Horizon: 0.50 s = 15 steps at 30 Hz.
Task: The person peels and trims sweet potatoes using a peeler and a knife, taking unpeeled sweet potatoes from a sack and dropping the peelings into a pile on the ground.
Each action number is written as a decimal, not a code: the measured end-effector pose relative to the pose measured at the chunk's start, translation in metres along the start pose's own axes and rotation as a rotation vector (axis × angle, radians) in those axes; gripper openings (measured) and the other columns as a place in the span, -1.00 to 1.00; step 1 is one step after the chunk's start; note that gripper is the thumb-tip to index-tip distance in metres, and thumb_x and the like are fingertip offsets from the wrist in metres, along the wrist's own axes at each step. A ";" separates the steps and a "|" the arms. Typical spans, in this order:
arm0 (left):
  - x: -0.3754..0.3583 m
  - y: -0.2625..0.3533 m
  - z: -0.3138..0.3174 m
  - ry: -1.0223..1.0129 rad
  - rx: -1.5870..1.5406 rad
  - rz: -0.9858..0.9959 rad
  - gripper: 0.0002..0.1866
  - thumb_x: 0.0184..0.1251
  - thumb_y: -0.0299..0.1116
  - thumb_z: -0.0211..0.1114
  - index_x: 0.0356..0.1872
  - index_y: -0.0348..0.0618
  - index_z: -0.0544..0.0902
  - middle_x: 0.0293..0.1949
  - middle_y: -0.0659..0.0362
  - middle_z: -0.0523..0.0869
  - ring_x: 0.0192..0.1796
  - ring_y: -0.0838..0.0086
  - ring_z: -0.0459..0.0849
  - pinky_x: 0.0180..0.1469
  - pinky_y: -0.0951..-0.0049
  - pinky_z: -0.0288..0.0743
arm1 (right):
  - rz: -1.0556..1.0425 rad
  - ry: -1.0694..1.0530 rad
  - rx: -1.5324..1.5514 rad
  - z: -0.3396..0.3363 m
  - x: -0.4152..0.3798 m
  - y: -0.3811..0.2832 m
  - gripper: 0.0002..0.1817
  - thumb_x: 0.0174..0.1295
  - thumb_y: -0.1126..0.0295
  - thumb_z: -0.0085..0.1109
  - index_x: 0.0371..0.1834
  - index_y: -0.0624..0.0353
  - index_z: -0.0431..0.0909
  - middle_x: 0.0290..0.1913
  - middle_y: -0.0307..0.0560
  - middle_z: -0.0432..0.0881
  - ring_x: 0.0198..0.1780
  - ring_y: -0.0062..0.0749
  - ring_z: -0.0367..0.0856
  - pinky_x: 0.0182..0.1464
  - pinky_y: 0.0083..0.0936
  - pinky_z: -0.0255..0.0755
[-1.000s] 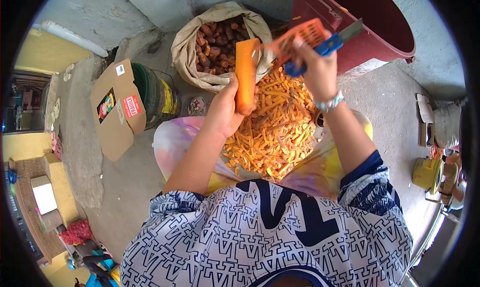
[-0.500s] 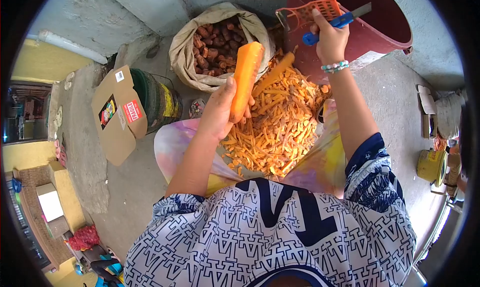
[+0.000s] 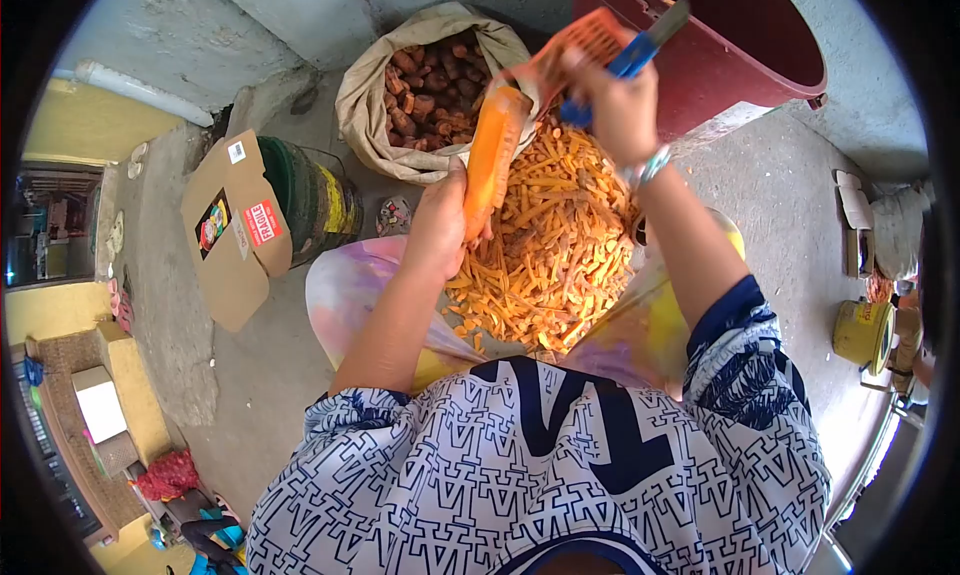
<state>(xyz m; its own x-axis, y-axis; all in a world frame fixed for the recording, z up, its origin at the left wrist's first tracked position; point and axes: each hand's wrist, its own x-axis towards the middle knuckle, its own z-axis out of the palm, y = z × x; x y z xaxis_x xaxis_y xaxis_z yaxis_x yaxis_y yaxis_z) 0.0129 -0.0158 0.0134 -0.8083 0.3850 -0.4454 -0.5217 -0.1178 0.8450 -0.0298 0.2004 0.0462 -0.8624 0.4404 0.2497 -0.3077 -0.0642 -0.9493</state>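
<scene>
Right hand (image 3: 622, 110), orange peeler (image 3: 598, 41): motion-blurred.
Orange shreds (image 3: 560, 260): brightly lit, fairly crisp.
Floor (image 3: 838, 415): pale glare at lower right.
Red bin (image 3: 730, 70): interior in shadow.
Walls (image 3: 300, 15): bowed by wide-angle distortion; corners black.

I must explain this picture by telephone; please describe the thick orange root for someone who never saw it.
Left of the big dark red plastic tub stands an open beige cloth sack. By the sack's lower right rim, the left hand holds the thick orange root. Unlike nearby brown roots and thin orange peelings, it is orange and thick.
</scene>
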 end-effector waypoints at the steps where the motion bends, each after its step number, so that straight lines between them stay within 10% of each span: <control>1: -0.003 0.002 0.002 -0.003 0.001 0.001 -0.55 0.44 0.03 -0.16 -0.19 -0.17 0.50 -0.44 0.18 0.56 -0.66 0.50 0.45 -0.69 0.52 0.21 | -0.087 0.076 0.112 -0.007 0.019 0.003 -0.82 0.04 0.53 0.31 -0.31 0.22 0.51 -0.47 -0.22 0.60 -0.63 -0.66 0.45 -0.61 -0.72 0.32; 9: -0.004 -0.001 0.003 -0.009 0.493 0.270 -0.59 0.23 -0.15 0.28 -0.17 -0.34 0.44 -0.31 0.11 0.57 -0.29 0.56 0.50 -0.20 0.49 0.39 | -0.045 -0.013 0.031 -0.009 -0.003 -0.020 -0.86 0.10 0.50 0.27 -0.33 0.22 0.48 -0.47 -0.25 0.58 -0.63 -0.67 0.44 -0.62 -0.72 0.31; 15: -0.006 -0.002 0.008 0.058 0.628 0.334 -0.61 0.25 -0.19 0.26 -0.15 -0.33 0.42 -0.36 0.12 0.57 -0.37 0.50 0.52 -0.29 0.48 0.40 | 0.095 -0.032 -0.091 -0.009 -0.012 -0.007 -0.66 0.02 0.47 0.37 -0.20 0.25 0.41 -0.44 -0.19 0.61 -0.58 -0.61 0.51 -0.62 -0.68 0.36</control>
<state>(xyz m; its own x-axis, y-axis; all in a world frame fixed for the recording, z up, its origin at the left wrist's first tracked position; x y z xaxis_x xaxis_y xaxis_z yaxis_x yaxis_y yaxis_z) 0.0208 -0.0104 0.0172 -0.9199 0.3687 -0.1333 -0.0020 0.3356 0.9420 -0.0135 0.2038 0.0480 -0.8985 0.4077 0.1626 -0.1876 -0.0218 -0.9820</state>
